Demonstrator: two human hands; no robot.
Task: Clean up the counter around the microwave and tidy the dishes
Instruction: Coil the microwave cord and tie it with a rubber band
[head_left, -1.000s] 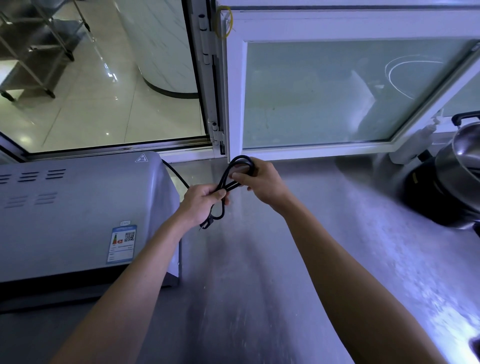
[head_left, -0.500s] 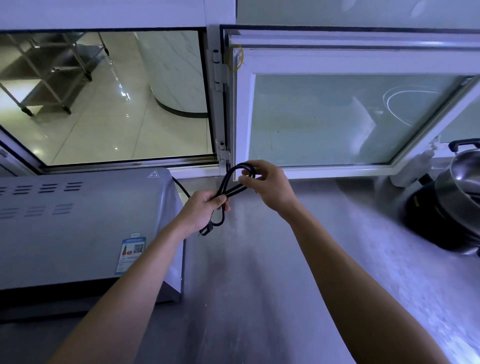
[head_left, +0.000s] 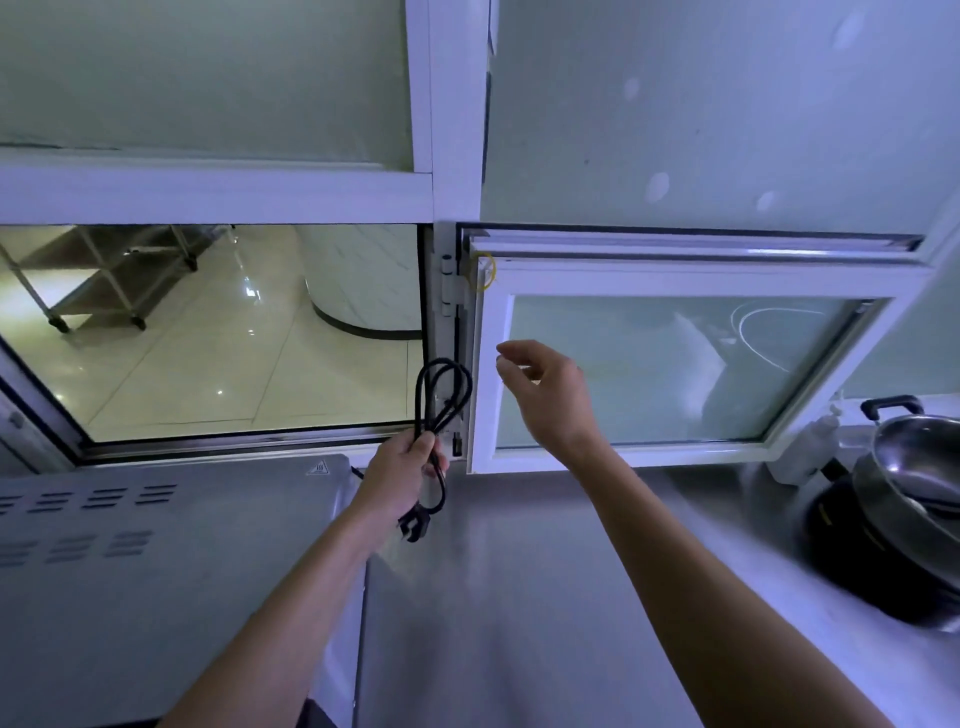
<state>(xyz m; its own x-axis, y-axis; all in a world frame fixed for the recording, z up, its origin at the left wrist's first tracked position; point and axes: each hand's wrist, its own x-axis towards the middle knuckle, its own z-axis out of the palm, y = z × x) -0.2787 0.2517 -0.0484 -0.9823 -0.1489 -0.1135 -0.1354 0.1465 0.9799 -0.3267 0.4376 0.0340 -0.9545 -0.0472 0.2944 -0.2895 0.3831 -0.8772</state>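
The grey microwave (head_left: 156, 561) stands on the steel counter (head_left: 545, 597) at the left, its top facing me. My left hand (head_left: 402, 470) grips the microwave's black power cord (head_left: 441, 395), folded into loops that stick up above my fist; the plug hangs below it. My right hand (head_left: 545, 389) is raised in front of the white window frame (head_left: 485, 364), fingers loosely curled and holding nothing, apart from the cord. A yellow rubber band (head_left: 485, 272) hangs on the window sash's upper left corner.
A steel pot (head_left: 919, 483) sits on a black cooker at the right edge. A white bottle (head_left: 805, 447) stands by the window sill. The left window opening looks onto a tiled floor with a metal rack (head_left: 104, 280).
My right hand has let go of the cord loops and lifted up toward the window frame. My left hand alone holds the folded cord. My view has tilted upward.
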